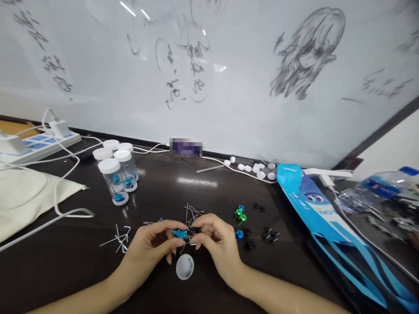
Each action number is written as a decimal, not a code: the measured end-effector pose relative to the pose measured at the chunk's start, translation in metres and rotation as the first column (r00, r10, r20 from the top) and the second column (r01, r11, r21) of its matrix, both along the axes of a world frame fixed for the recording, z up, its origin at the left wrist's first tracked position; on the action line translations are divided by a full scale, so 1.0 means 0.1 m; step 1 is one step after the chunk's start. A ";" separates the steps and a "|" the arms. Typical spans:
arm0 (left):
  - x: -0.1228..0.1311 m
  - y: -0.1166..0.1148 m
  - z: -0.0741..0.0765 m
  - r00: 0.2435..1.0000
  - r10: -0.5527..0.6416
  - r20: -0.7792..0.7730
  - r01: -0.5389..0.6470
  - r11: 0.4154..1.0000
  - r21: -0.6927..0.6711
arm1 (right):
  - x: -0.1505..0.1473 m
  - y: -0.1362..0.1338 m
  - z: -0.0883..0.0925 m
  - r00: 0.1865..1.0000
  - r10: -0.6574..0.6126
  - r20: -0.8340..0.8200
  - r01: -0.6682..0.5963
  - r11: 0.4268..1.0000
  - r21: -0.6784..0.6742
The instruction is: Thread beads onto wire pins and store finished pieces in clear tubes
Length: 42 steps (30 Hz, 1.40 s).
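Observation:
Between the thumb and fingers of my left hand is a small blue metal part. My right hand pinches a small black part right beside it; whether the two parts touch is hard to tell. Just below my hands stands a small white cup with tiny dark pieces inside. Behind my fingertips lie thin bent wires, partly covered. Several L-shaped hex keys lie left of my left hand. Right of my right hand are green metal parts, a blue one and black ones.
Several clear tubes with white lids stand at the back left, near a power strip and cables. White caps lie along the whiteboard. A blue bag and a plastic bottle are on the right.

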<state>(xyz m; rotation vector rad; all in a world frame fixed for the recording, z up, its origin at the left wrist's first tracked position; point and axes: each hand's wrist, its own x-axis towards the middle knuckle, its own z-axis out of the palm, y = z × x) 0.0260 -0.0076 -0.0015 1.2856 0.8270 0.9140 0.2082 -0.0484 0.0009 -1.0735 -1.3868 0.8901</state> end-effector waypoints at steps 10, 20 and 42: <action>-0.01 0.01 -0.01 0.987 -0.088 0.133 0.102 0.989 -0.108 | 0.02 -0.05 0.03 0.996 0.047 0.069 -0.057 0.986 0.157; -0.01 0.04 -0.02 0.987 -0.057 0.149 0.072 0.993 -0.096 | 0.01 -0.07 0.03 0.989 0.045 0.139 -0.070 0.981 0.183; 0.00 0.02 0.01 0.999 -0.014 0.033 0.014 1.000 -0.009 | 0.02 -0.07 0.06 0.953 -0.064 0.295 -0.043 0.939 0.342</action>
